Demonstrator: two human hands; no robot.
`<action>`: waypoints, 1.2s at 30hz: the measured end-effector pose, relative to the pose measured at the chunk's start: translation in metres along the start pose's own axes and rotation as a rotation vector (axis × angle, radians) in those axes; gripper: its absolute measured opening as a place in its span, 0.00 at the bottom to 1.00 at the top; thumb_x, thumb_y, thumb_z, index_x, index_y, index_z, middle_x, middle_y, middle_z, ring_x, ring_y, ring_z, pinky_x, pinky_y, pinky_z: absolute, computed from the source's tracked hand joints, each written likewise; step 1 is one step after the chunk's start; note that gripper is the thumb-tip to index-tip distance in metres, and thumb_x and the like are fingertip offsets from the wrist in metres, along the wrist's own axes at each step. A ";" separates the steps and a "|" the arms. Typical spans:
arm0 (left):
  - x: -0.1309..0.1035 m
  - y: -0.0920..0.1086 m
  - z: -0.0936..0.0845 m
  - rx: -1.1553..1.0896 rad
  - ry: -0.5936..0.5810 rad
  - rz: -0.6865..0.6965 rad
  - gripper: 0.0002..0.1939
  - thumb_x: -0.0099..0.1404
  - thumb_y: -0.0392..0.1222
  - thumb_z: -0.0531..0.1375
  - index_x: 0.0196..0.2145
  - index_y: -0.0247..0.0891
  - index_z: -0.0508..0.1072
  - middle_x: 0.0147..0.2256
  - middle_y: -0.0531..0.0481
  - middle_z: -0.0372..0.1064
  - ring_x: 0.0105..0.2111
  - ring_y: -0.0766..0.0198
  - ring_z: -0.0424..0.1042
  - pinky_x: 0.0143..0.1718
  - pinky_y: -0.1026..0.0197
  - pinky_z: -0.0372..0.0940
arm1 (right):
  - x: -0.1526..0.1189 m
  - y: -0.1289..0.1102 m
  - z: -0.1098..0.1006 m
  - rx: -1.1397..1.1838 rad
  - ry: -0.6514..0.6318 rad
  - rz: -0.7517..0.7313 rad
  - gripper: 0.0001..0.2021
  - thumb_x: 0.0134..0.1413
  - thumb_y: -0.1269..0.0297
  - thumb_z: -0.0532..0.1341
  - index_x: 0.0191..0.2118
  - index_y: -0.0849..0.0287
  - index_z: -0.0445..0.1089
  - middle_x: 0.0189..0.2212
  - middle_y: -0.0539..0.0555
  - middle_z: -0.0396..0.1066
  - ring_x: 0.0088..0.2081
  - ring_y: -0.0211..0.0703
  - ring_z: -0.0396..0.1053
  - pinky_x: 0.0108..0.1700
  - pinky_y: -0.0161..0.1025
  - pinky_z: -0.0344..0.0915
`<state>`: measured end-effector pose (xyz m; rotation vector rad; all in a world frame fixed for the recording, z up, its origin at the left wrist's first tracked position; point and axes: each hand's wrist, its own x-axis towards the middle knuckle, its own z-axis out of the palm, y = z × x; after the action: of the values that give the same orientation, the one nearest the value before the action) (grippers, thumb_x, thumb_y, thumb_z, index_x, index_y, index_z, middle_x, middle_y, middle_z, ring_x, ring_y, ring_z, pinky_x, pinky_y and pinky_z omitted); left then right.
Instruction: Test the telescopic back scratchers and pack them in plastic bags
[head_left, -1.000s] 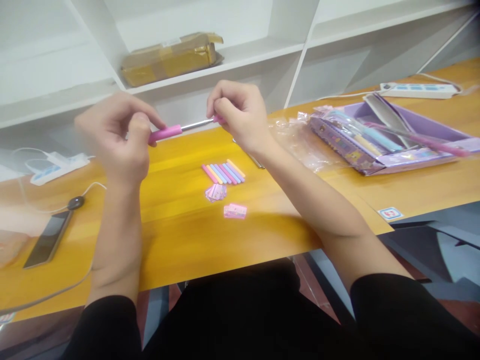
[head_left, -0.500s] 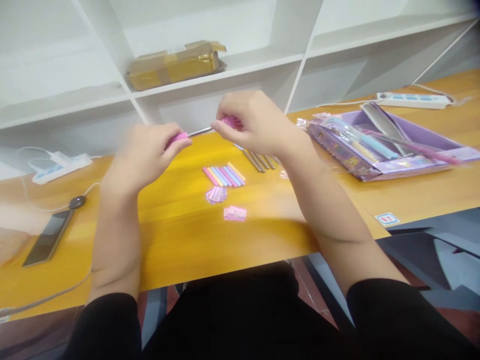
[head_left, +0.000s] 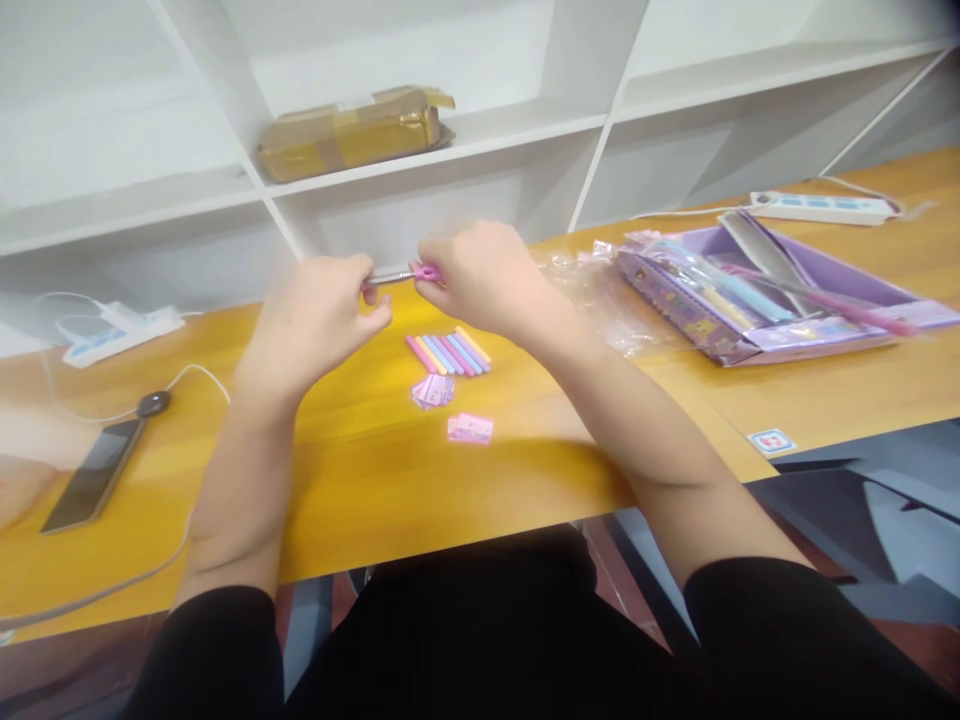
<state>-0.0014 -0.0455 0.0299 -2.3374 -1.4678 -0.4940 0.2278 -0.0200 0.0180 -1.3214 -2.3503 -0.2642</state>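
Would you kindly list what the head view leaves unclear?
Silver metal rod: head view, left end hidden by left hand.
Pink end piece: head view, partly covered by right hand.
Pink rectangular cards: head view, printing too small.
Purple cardboard box: head view, floor mostly under contents.

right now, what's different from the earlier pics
The left hand has moved right, closer to the right hand; both sit a little lower in view. They still hold the pink and silver rod, but its pink barrel no longer shows, apparently covered by the left hand. The coloured sticks, small cards and purple box look unchanged.
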 end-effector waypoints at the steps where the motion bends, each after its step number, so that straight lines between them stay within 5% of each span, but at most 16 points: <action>1: 0.002 0.000 0.002 0.019 0.001 -0.014 0.13 0.72 0.42 0.65 0.32 0.45 0.64 0.29 0.47 0.72 0.29 0.53 0.70 0.31 0.50 0.54 | 0.000 -0.001 0.001 0.002 0.002 0.000 0.12 0.78 0.64 0.59 0.50 0.56 0.81 0.39 0.62 0.80 0.39 0.57 0.74 0.40 0.47 0.55; 16: 0.011 0.005 0.027 0.088 0.055 -0.017 0.15 0.71 0.35 0.56 0.27 0.44 0.73 0.24 0.42 0.70 0.29 0.49 0.74 0.32 0.48 0.56 | 0.002 0.002 0.003 0.015 -0.021 0.007 0.13 0.78 0.68 0.59 0.49 0.58 0.84 0.41 0.63 0.82 0.39 0.56 0.75 0.40 0.47 0.54; 22: 0.016 0.011 0.020 0.255 -0.094 -0.150 0.15 0.70 0.30 0.55 0.32 0.40 0.80 0.30 0.39 0.78 0.35 0.46 0.80 0.36 0.51 0.61 | 0.003 -0.001 0.004 -0.027 -0.054 0.027 0.17 0.80 0.69 0.58 0.58 0.60 0.85 0.49 0.65 0.84 0.44 0.55 0.77 0.41 0.45 0.53; 36: 0.023 0.018 0.023 0.267 -0.178 -0.256 0.19 0.74 0.32 0.52 0.42 0.39 0.85 0.37 0.36 0.83 0.42 0.41 0.83 0.42 0.50 0.67 | 0.006 0.001 0.005 -0.077 -0.061 0.093 0.26 0.92 0.51 0.49 0.59 0.58 0.83 0.46 0.63 0.82 0.42 0.54 0.76 0.40 0.44 0.50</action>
<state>0.0267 -0.0240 0.0187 -2.0408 -1.8044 -0.1401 0.2241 -0.0130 0.0165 -1.4907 -2.3416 -0.2931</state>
